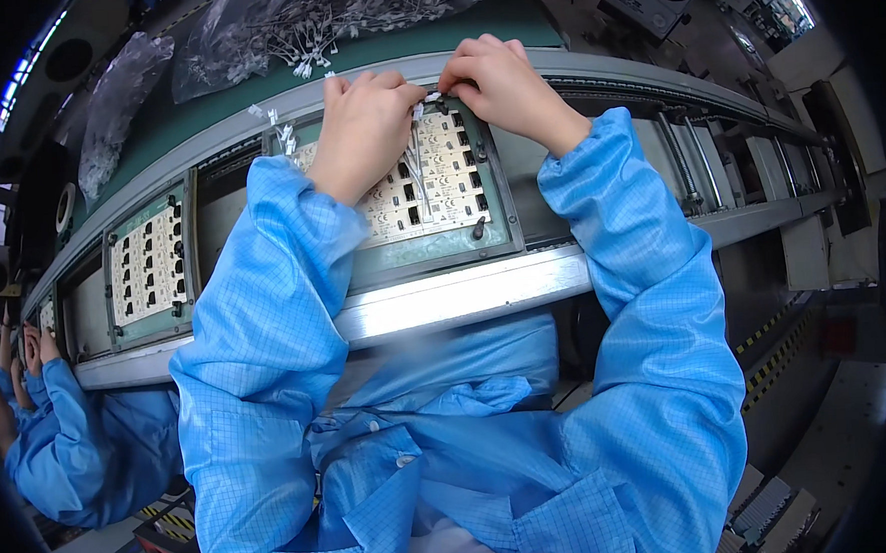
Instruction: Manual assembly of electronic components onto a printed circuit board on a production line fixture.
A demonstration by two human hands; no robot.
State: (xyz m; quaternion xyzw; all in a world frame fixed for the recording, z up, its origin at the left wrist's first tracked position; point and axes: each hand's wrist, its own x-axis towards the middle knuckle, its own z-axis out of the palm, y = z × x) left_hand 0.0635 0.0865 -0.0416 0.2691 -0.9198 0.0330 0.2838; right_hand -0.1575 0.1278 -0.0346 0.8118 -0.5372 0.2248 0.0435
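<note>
My left hand is closed over the upper part of a panel of cream circuit boards, its fingertips pinching a thin white wire lead that hangs down across the boards. Close beside it, at the panel's far edge, my right hand is also closed in a pinch. A small white connector shows between the two hands, against the right fingertips; those fingers partly hide it. The panel lies in a green fixture frame with black clips, and my left hand and sleeve cover its left part.
Several loose white leads lie by the fixture's far left corner. Beyond the rail, a clear plastic bag holds many more. A second board panel sits further left on the conveyor. A co-worker's blue sleeve shows at far left.
</note>
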